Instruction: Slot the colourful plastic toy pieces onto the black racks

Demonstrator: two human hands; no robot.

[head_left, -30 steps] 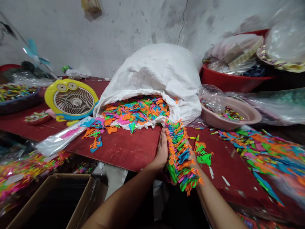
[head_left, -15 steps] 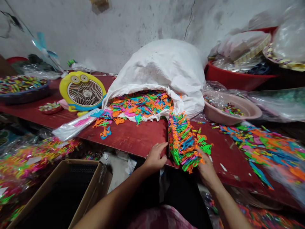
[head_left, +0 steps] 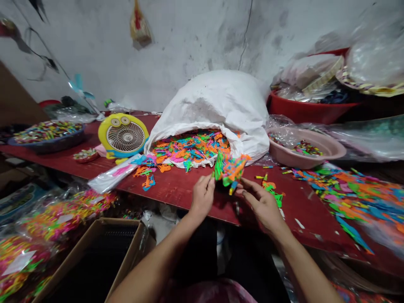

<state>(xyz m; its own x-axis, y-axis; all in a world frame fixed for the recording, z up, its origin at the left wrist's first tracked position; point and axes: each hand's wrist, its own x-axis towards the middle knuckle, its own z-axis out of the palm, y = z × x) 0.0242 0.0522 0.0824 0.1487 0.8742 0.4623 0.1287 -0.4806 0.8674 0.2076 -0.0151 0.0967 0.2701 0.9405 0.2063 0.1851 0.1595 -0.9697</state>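
Note:
A bundle of bright plastic pieces (head_left: 230, 167) is raised above the red table (head_left: 176, 187), in front of the sack's mouth. My left hand (head_left: 202, 195) pinches its left edge between thumb and fingers. On the other side, my right hand (head_left: 259, 202) has its fingers bent at the bundle's lower right, near a blue and yellow piece; its exact contact is blurred. Behind, a white sack (head_left: 214, 99) lies open towards me, full of similar orange, blue, green and pink pieces (head_left: 192, 147). Some loose green and orange pieces (head_left: 274, 192) lie right of my right hand.
A yellow fan (head_left: 126, 136) and a plastic bag (head_left: 112, 173) stand left of the sack. To the right are a pink basin (head_left: 311, 147), a red basin (head_left: 311, 107) and a large heap of pieces (head_left: 362, 198). Below left sits an open cardboard box (head_left: 139, 240).
The bundle was lying long on the table and is now lifted and tilted. My left hand has closed on its edge. My right hand has moved left and up. The view has shifted slightly.

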